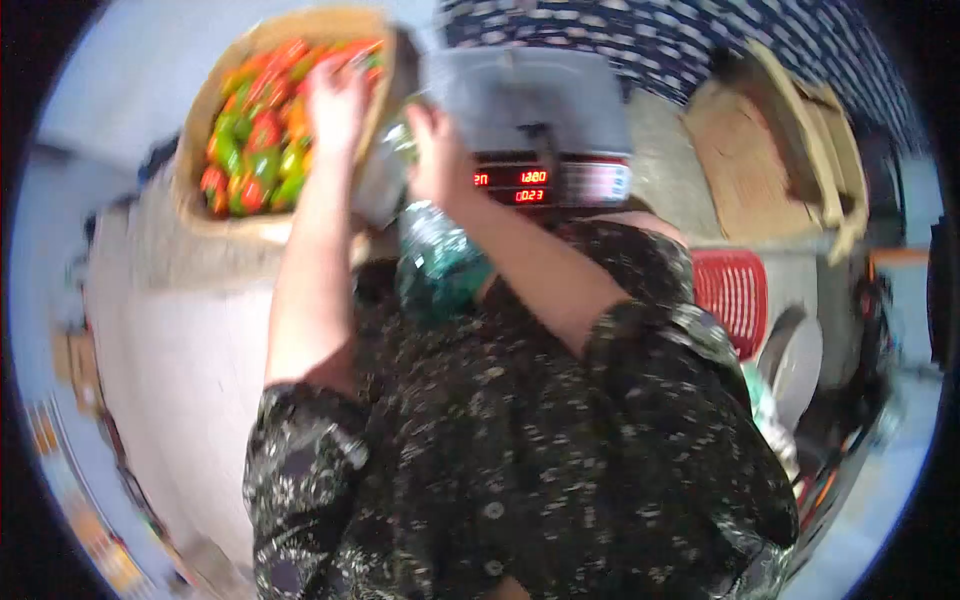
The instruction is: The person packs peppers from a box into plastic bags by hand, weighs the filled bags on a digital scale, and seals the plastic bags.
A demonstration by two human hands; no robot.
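My left hand reaches in among the red, orange and green peppers in a cardboard box. Its fingertips meet a red pepper near the box's far right side, but blur hides whether they grip it. My right hand is closed on a clear plastic bag, just right of the box. Something green shows in the bag near the fingers. Below that hand, shiny green-tinted plastic hangs in front of my body; whether it is part of the same bag I cannot tell.
A digital scale with lit red digits and a grey pan stands ahead, right of the bag. Farther right are an opened cardboard box, a red plastic basket and a pale round object. Dark patterned fabric lies behind the scale.
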